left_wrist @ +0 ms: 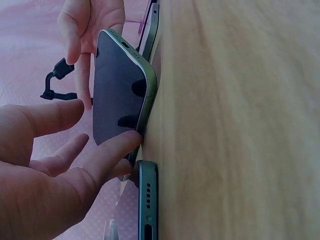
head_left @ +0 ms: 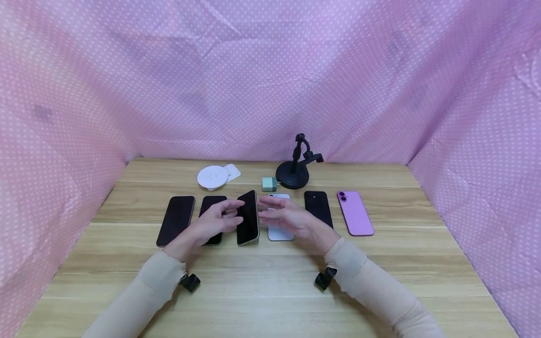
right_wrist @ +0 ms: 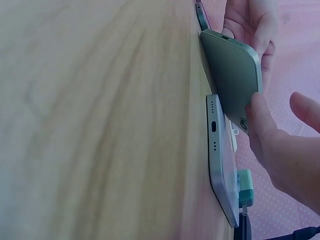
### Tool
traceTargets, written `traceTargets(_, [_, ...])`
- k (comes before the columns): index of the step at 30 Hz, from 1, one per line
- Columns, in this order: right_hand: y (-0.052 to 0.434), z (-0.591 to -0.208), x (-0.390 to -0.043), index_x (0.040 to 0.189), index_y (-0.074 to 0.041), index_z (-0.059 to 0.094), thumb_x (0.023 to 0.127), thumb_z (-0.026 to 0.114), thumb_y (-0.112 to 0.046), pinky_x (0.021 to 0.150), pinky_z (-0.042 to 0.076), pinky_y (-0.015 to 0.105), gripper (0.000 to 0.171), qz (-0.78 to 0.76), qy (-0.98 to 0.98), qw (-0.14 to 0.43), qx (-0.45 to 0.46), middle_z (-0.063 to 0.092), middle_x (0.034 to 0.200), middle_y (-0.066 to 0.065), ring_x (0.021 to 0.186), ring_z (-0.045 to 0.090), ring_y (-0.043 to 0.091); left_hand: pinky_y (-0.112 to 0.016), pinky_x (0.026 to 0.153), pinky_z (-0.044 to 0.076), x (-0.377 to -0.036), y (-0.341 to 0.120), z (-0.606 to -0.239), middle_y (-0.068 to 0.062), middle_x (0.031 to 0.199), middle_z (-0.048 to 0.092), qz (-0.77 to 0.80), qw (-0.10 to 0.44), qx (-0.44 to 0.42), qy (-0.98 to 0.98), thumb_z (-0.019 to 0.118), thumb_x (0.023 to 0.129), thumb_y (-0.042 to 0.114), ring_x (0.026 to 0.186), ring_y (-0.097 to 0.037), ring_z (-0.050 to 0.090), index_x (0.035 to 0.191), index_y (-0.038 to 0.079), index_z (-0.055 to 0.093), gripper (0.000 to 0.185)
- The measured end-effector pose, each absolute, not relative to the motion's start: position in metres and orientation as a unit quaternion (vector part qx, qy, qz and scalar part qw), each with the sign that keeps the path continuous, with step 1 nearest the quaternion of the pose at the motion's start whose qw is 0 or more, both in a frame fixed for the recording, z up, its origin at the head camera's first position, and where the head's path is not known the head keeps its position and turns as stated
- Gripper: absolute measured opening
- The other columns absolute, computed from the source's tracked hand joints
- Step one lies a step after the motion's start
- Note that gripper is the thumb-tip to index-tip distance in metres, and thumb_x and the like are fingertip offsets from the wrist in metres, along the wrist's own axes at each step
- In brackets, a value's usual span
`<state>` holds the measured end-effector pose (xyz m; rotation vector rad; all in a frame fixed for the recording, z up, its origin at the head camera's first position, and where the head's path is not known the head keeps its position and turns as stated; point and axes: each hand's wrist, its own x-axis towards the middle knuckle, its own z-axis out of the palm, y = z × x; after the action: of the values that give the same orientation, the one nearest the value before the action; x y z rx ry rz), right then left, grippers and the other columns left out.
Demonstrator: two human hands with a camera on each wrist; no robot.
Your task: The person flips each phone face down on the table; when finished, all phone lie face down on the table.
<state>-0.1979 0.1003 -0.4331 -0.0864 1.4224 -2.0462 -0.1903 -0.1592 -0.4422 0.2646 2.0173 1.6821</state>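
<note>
Pink dotted cloth (head_left: pixel 270 84) hangs behind a wood-grain table (head_left: pixel 262 295), and our landmark is the white phone (head_left: pixel 280 234); just left of it, here's the tilted phone (head_left: pixel 249 227), up on its left long edge, screen turned to the left hand (head_left: pixel 211 219), back facing the right hand (head_left: pixel 296 219); no pinch shows anywhere; left digits spread, one tip at or just beside the low edge; right fingers straight at the raised edge, thumb standing apart, and how firmly they press, I cannot tell; farther left of the white phone lie the nearer dark phone (head_left: pixel 210 203) and the outermost dark phone (head_left: pixel 175 220); to its right, the black phone (head_left: pixel 318 207), then the purple phone (head_left: pixel 357 215); behind it, the green plug (head_left: pixel 268 184) and the black stand (head_left: pixel 292 177); danger lives at that raised edge; should the right fingertips lose it, the tilted phone could clack against the white phone; should nothing brace the low edge, it could skid left into the nearer dark phone.
</note>
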Motion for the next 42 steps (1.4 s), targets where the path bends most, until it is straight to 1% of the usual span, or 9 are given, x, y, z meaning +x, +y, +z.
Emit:
traceTargets(7, [0.101,-0.434,-0.199,0.155,0.001,0.036,0.099,0.049,0.013,0.112,0.043,0.048,0.059,-0.791,0.528,0.308,-0.026,0.034,0.16,0.016,0.12,0.057,0.024,-0.044,0.103,0.051,-0.194,-0.151,-0.439,-0.02,0.159,0.034,0.627,0.254,0.105,0.729,0.069,0.098,0.012,0.148,-0.038,0.029,0.151,0.005,0.043,0.059])
traceTargets(9, [0.102,-0.434,-0.199,0.155,0.0,0.036,0.1,0.049,0.013,0.112,0.043,0.048,0.058,-0.792,0.528,0.305,-0.025,0.034,0.159,0.016,0.122,0.055,0.025,-0.044,0.103,0.052,-0.195,-0.148,-0.438,-0.021,0.159,0.034,0.633,0.258,0.102,0.723,0.069,0.097,0.011,0.148,-0.037,0.029,0.151,0.004,0.042,0.06])
traceTargets(14, [0.102,-0.435,-0.2,0.155,0.0,0.035,0.099,0.047,0.014,0.112,0.043,0.046,0.059,-0.795,0.523,0.305,-0.025,0.034,0.16,0.016,0.135,0.047,0.033,-0.045,0.103,0.051,-0.198,-0.145,-0.436,-0.02,0.159,0.035,0.636,0.265,0.098,0.718,0.069,0.098,0.01,0.147,-0.037,0.031,0.152,0.003,0.04,0.062])
traceTargets(17, [0.102,-0.434,-0.2,0.156,0.001,0.034,0.099,0.046,0.016,0.113,0.043,0.046,0.06,-0.797,0.519,0.307,-0.028,0.032,0.16,0.017,0.138,0.043,0.035,-0.045,0.104,0.051,-0.198,-0.145,-0.436,-0.019,0.159,0.034,0.634,0.267,0.099,0.719,0.068,0.098,0.01,0.147,-0.036,0.031,0.152,0.003,0.039,0.061])
traceTargets(23, [0.102,-0.432,-0.2,0.154,0.0,0.038,0.098,0.046,0.017,0.111,0.044,0.046,0.059,-0.802,0.513,0.306,-0.017,0.034,0.159,0.015,0.14,0.042,0.037,-0.043,0.103,0.051,-0.2,-0.142,-0.435,-0.018,0.158,0.034,0.645,0.272,0.096,0.708,0.067,0.098,0.005,0.146,-0.035,0.033,0.153,0.005,0.037,0.062])
traceTargets(30, [0.102,-0.432,-0.199,0.155,0.001,0.035,0.098,0.045,0.019,0.108,0.047,0.045,0.061,-0.808,0.502,0.308,-0.028,0.03,0.16,0.017,0.143,0.035,0.043,-0.046,0.104,0.051,-0.202,-0.137,-0.434,-0.022,0.156,0.033,0.663,0.277,0.099,0.688,0.065,0.098,0.002,0.146,-0.037,0.033,0.154,0.001,0.034,0.063])
traceTargets(35, [0.1,-0.431,-0.198,0.155,0.001,0.036,0.097,0.046,0.019,0.107,0.048,0.044,0.061,-0.805,0.507,0.307,-0.033,0.032,0.159,0.017,0.142,0.037,0.043,-0.045,0.104,0.05,-0.202,-0.134,-0.434,-0.02,0.157,0.034,0.665,0.28,0.095,0.686,0.065,0.099,0.002,0.146,-0.035,0.034,0.155,0.004,0.033,0.065])
traceTargets(39, [0.099,-0.432,-0.198,0.155,0.0,0.038,0.097,0.047,0.019,0.108,0.048,0.045,0.061,-0.798,0.517,0.307,-0.039,0.033,0.159,0.02,0.141,0.038,0.043,-0.049,0.106,0.049,-0.202,-0.13,-0.435,-0.021,0.157,0.034,0.672,0.279,0.095,0.679,0.063,0.1,0.003,0.144,-0.035,0.037,0.158,0.008,0.027,0.069])
traceTargets(42, [0.099,-0.433,-0.198,0.155,-0.001,0.037,0.097,0.047,0.018,0.109,0.046,0.046,0.062,-0.793,0.523,0.308,-0.046,0.032,0.159,0.021,0.142,0.038,0.044,-0.051,0.106,0.048,-0.202,-0.129,-0.436,-0.021,0.156,0.035,0.676,0.277,0.094,0.676,0.063,0.1,0.003,0.142,-0.035,0.04,0.159,0.009,0.026,0.07])
